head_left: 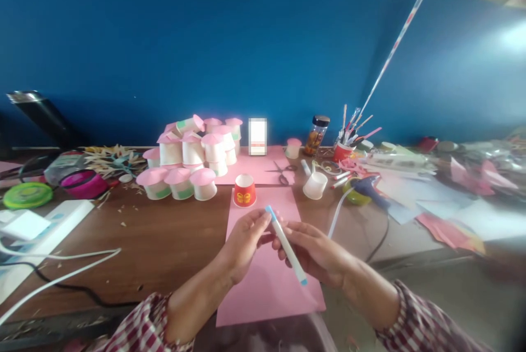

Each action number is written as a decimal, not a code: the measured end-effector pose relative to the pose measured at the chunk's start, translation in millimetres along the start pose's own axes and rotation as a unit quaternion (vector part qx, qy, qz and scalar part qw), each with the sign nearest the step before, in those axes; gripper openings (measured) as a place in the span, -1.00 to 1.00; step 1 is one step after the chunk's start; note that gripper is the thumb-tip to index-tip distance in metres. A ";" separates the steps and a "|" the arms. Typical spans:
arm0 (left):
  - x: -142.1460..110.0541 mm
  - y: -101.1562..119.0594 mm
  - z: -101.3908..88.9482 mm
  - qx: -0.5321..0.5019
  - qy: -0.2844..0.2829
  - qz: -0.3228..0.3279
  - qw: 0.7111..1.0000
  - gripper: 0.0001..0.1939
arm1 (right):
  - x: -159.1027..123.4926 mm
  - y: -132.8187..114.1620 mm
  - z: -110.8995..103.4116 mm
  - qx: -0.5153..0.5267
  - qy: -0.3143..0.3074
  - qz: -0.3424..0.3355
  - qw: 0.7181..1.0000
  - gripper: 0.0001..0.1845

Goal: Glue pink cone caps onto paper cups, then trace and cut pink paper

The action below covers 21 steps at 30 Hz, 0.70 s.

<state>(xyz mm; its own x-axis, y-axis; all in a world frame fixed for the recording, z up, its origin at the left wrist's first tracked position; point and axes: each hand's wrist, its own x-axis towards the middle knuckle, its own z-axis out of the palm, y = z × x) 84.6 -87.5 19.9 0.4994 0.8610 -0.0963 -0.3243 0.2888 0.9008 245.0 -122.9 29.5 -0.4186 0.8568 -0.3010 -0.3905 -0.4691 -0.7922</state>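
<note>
Both hands hold a white marker (290,249) with a light-blue cap and blue tail end, tilted above the pink paper sheet (263,292). The fingers and thumb of my left hand (245,238) close on its capped upper end. My right hand (314,247) grips the barrel just below the cap, its fingers partly hidden behind the marker. Just beyond my hands, a red paper cup (244,193) with a gold pattern stands upside down at the sheet's far end.
Stacked white cups with pink paper tops (193,149) stand at back left. Scissors (282,170), a white cup (315,185), a blue glue gun (367,186) and a red cup of tools (344,150) lie beyond and to the right. A power strip (66,231) with cables sits left.
</note>
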 end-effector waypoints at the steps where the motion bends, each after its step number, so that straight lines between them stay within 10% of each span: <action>1: -0.6 -0.9 -1.2 0.001 0.009 -0.008 1.000 -0.68 | -0.6 1.3 0.2 -0.010 -0.003 -0.001 1.000 -0.75; 16: 6.7 -8.4 -12.3 0.183 0.005 0.004 0.983 -0.68 | -12.3 3.4 -11.9 -0.174 -0.004 -0.022 0.985 -0.61; 21: 38.0 -8.9 -29.0 0.307 0.023 0.058 0.950 -0.64 | -23.8 -52.3 -55.4 -0.391 0.120 -0.093 0.908 -0.59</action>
<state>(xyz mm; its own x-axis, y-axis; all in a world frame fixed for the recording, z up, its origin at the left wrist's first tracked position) 83.1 -45.2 -4.0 0.4483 0.8938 0.0133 0.1608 -0.0953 0.9824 320.8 -106.9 48.7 -0.1769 0.9716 -0.1569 0.3047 -0.0975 -0.9474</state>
